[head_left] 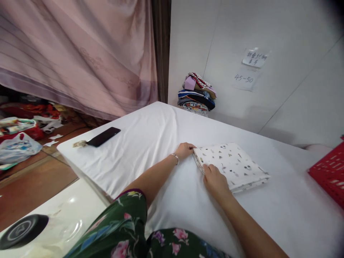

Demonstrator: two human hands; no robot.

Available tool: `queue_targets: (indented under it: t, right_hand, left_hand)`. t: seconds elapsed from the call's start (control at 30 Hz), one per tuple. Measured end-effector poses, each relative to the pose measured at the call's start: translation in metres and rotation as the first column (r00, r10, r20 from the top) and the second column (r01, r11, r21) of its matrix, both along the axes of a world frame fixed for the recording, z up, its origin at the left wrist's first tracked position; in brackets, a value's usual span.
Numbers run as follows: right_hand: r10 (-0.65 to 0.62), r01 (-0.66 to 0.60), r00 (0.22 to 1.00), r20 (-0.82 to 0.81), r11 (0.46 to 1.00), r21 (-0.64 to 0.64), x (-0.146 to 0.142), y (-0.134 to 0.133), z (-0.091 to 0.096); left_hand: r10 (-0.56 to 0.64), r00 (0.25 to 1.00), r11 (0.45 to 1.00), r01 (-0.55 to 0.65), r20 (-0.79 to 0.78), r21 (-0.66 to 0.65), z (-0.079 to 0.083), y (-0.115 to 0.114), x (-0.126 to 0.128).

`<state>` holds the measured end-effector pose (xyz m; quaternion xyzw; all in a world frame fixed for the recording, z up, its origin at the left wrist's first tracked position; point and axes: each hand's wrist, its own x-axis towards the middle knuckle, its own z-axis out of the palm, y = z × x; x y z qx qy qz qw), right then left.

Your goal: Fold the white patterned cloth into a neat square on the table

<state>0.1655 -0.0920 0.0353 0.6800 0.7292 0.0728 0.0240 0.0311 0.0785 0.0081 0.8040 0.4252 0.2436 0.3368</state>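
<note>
A folded white cloth (236,163) with small dark and coloured prints lies on the white-covered table (161,125), its layers stacked into a flat, roughly four-sided bundle. At its far left corner, my left hand (185,151) has its fingers closed on the edge; a silvery bracelet circles that wrist. My right hand (216,181) grips the near left side of the same cloth, fingertips lying on the top layer. The right thumb is hidden, and so is the underside of the bundle.
A black phone (104,137) lies at the table's left. Folded clothes (197,95) are piled beyond the far edge by the wall. A red plastic basket (329,173) stands at the right. Lower left are a black round lid (24,231) and clear container. Pink curtain (107,53) hangs behind.
</note>
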Motion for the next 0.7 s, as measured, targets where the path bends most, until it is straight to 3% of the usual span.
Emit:
queue_targets:
  t: [0.13,0.23,0.37,0.47,0.7]
  right_hand:
    - [-0.001,0.001,1.0,-0.016,1.0,0.005,0.0,0.0,0.001]
    - [-0.004,0.004,0.999,-0.033,1.0,-0.007,0.0,0.0,0.001]
    - [-0.013,0.012,0.999,-0.041,1.0,-0.014,0.0,0.001,0.001]
    - [-0.017,0.017,0.999,-0.031,1.0,-0.014,0.0,0.001,0.0]
    - [-0.006,0.006,1.0,0.009,0.999,-0.041,-0.003,-0.002,0.001]
  left_hand:
    - [-0.049,0.999,0.998,0.05,-0.02,0.028,0.01,-0.004,-0.007]
    - [-0.109,0.993,0.972,0.096,0.047,0.213,0.012,-0.015,-0.009]
    - [-0.218,0.976,0.878,0.205,-0.022,0.433,0.002,-0.027,-0.006]
    - [-0.232,0.972,0.866,0.228,-0.046,0.444,-0.01,-0.028,-0.005]
    - [-0.222,0.968,0.904,0.159,0.118,0.396,-0.022,-0.023,-0.006]
